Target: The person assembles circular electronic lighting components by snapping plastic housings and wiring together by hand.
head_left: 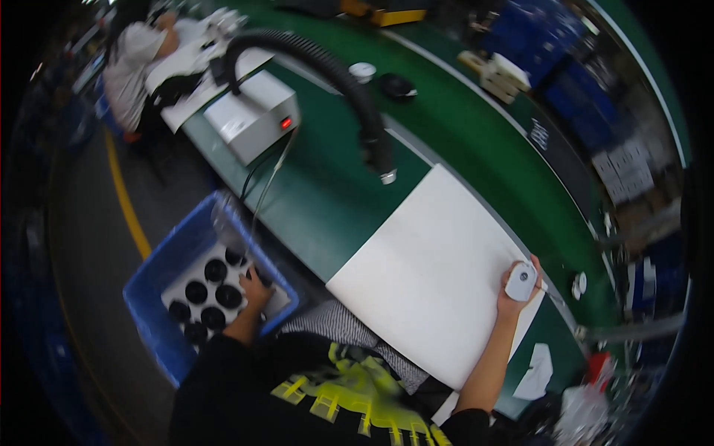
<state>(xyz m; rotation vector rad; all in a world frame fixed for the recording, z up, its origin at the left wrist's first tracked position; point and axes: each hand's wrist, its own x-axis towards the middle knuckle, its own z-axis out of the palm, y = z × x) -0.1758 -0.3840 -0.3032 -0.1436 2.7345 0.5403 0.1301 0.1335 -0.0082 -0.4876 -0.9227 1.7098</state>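
My left hand [256,291] reaches into a blue bin [141,327] at the lower left. Its fingers are round a black disc-like part, mostly hidden by the hand. Several more black round parts [228,296] lie on a white sheet in the bin. Above the right side of a white sheet [416,267] on the bench, my right hand [513,301] grips a white rounded part [522,281] with a dark round centre, its face turned up. The fingers wrap its sides.
A white box [256,111] with a lit red switch stands on the green bench, near a black flexible hose [320,63] arching over it. Beyond runs a green conveyor [461,119] carrying a few parts. Another person [134,70] sits at the upper left.
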